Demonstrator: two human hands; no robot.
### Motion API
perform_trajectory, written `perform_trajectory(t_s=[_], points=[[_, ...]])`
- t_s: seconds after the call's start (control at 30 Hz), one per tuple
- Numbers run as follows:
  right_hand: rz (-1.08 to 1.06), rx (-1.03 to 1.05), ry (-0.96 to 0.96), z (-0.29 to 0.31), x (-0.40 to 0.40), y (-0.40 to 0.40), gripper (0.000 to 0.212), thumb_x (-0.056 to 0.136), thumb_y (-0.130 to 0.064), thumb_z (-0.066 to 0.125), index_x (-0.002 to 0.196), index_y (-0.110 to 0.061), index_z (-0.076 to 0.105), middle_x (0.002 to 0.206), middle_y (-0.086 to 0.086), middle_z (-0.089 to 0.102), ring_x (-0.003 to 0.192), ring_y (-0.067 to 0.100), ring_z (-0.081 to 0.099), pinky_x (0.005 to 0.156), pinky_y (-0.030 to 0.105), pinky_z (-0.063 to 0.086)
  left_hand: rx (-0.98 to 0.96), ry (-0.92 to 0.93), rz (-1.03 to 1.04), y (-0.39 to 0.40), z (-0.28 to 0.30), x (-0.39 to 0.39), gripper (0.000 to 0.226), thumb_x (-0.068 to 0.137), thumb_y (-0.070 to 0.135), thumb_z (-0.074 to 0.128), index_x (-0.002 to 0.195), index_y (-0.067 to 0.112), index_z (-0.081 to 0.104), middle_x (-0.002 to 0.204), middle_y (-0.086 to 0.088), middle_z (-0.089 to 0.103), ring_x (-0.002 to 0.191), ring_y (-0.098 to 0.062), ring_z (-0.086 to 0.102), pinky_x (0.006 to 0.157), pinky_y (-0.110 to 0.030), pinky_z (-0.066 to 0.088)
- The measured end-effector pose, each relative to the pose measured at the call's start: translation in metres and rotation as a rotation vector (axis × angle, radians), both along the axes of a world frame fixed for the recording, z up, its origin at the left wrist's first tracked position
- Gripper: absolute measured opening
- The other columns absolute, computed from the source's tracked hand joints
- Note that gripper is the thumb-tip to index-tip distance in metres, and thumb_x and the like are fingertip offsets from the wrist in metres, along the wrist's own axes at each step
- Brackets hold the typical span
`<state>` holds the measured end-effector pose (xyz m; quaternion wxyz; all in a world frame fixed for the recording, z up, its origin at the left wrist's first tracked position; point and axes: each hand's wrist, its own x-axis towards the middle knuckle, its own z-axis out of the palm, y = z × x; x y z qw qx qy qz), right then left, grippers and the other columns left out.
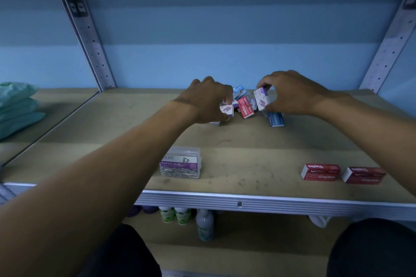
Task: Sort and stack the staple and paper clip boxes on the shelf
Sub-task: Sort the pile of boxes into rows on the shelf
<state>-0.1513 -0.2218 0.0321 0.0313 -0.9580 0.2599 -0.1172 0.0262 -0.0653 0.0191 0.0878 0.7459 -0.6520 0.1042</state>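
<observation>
A jumble of small boxes lies at the back middle of the shelf. My left hand grips a white and purple box at the pile's left side. My right hand pinches another white and purple box lifted above the pile. Between them lie a red staples box and light blue boxes. A blue box sits under my right hand. Near the front stand a clear paper clip box and two red staples boxes, side by side.
Perforated metal uprights frame the bay against a blue wall. Green folded packs lie on the neighbouring shelf at left. Bottles stand on the lower shelf beneath the metal front edge.
</observation>
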Motion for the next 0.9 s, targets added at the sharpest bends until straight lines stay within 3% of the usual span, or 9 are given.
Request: perform_trajectory(t_s=[0.17,0.33,0.43,0.57,0.73,0.9], points=[[0.16,0.01,0.034,0.01,-0.01,0.008,0.048,0.078,-0.024,0.082,0.122,-0.027,0.064,0.119,-0.008,0.064,0.106,0.013,0.054,0.082,0.026,0.039,0.05,0.163,0.037,0.007,0.003,-0.005,0.032,0.074,0.05,0.073,0.097,0.036,0.055,0.105,0.006,0.063,0.1,-0.023,0.056,0.081,-0.038,0.05],[0.227,0.102,0.113,0.01,-0.023,0.025,0.049,0.075,-0.026,0.082,0.112,-0.046,0.056,0.107,-0.027,0.061,0.09,-0.003,0.059,0.066,0.011,0.041,0.044,0.227,-0.023,0.017,0.002,-0.01,0.029,0.074,0.034,0.079,0.093,0.027,0.058,0.096,0.007,0.061,0.089,-0.018,0.059,0.071,-0.033,0.05],[0.27,0.11,0.156,0.004,-0.027,0.033,0.04,0.078,-0.023,0.078,0.104,-0.044,0.057,0.101,-0.028,0.061,0.081,-0.01,0.058,0.065,0.012,0.042,0.064,0.227,-0.053,0.02,-0.002,-0.014,0.032,0.072,0.029,0.081,0.091,0.021,0.057,0.09,0.007,0.058,0.081,-0.014,0.054,0.065,-0.029,0.042],[0.361,0.062,0.197,-0.004,-0.029,0.038,0.032,0.084,-0.013,0.071,0.107,-0.034,0.062,0.092,-0.029,0.056,0.079,-0.02,0.051,0.063,0.005,0.036,0.14,0.249,-0.066,0.022,-0.005,-0.018,0.04,0.067,0.029,0.087,0.09,0.02,0.055,0.083,0.011,0.053,0.074,-0.006,0.049,0.06,-0.027,0.037],[0.385,0.077,0.241,-0.01,-0.031,0.04,0.037,0.088,-0.013,0.067,0.109,-0.043,0.06,0.099,-0.018,0.061,0.081,-0.006,0.054,0.071,0.025,0.047,0.19,0.299,-0.067,0.023,-0.006,-0.018,0.043,0.065,0.029,0.089,0.095,0.02,0.06,0.095,0.005,0.062,0.078,-0.01,0.053,0.068,-0.029,0.045],[0.387,0.079,0.235,-0.015,-0.031,0.042,0.04,0.089,-0.016,0.068,0.114,-0.046,0.057,0.09,-0.022,0.056,0.083,-0.016,0.049,0.063,0.011,0.034,0.223,0.333,-0.045,0.024,-0.007,-0.017,0.044,0.062,0.035,0.09,0.093,0.024,0.062,0.095,0.008,0.063,0.078,-0.007,0.056,0.064,-0.025,0.044]])
